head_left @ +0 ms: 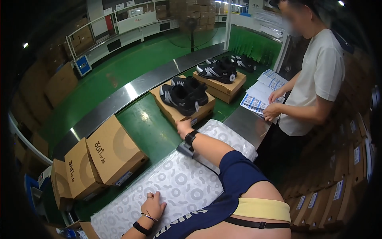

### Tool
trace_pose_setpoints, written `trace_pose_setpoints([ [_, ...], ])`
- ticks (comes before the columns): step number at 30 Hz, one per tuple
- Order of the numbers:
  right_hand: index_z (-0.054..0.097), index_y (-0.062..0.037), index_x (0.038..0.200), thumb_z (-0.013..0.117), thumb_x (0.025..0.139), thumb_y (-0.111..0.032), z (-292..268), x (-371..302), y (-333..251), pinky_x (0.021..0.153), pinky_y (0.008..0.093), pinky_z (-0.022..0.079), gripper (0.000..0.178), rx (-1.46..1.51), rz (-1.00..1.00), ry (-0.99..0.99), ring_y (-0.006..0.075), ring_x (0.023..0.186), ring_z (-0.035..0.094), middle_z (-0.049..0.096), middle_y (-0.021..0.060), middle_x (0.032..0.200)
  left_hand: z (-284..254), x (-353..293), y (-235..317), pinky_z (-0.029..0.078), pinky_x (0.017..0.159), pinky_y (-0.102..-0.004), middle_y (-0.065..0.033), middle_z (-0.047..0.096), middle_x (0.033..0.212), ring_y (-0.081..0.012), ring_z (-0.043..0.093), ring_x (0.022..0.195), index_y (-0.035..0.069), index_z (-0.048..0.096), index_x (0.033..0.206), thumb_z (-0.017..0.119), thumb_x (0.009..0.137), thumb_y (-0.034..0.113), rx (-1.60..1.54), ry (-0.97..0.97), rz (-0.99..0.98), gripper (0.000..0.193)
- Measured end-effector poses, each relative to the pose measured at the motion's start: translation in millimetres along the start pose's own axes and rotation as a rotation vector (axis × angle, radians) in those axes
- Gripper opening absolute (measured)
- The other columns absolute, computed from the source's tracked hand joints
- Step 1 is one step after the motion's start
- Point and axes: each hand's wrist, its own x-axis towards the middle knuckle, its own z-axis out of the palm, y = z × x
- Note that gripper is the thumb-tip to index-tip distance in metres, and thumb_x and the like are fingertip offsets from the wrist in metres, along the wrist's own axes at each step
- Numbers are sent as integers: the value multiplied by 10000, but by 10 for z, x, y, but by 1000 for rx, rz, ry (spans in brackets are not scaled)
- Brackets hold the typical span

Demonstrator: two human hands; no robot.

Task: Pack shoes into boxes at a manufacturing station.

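My right hand [184, 128] reaches forward to the near end of a brown cardboard shoebox [171, 114], its fingers closed at the box's lower corner. On that box sits a pair of black and grey sneakers [181, 95]. My left hand [153, 205] rests on a stack of white wrapping paper [171, 179] printed with grey rings, its fingers loosely bent and apart, holding nothing. A dark grey device [186, 150] with a black cable lies by my right wrist, above the paper.
Closed brown shoeboxes [115, 151] lean in a row at left. Farther along the green conveyor belt [147, 123], another shoebox [223, 89] carries black sneakers [217, 71]. At right, a person in a white shirt [322, 67] handles printed sheets [260, 93]. Stacked boxes [330, 199] stand lower right.
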Motion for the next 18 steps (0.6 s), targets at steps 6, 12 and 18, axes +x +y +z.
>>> trace_pose_setpoints([
  [6, 241, -28, 1247, 592, 739, -163, 233, -1372, -630, 512, 279, 377, 632, 77, 61, -401, 148, 709, 449, 467, 71, 890, -292, -12, 74, 450, 746, -392, -204, 471, 1111, -340, 543, 886, 25, 514, 1072, 659, 676, 322, 451, 48, 243, 515],
  [12, 266, -65, 1247, 572, 739, -179, 454, -1883, -1648, 567, 303, 397, 604, 244, -23, -464, 141, 736, 451, 459, 69, 955, -45, 499, 838, 442, 761, -292, -114, 551, 1069, -195, 542, 918, 7, 459, 1162, 592, 795, 229, -1025, -249, 334, 449],
  [18, 343, -71, 1145, 576, 734, -120, 321, -1934, -2258, 522, 255, 411, 476, 219, -195, -442, 123, 697, 473, 461, 69, 906, 159, 365, 1526, 452, 703, -221, -30, 575, 874, -102, 551, 754, 20, 505, 1043, 535, 842, 132, -1338, -976, 161, 233],
])
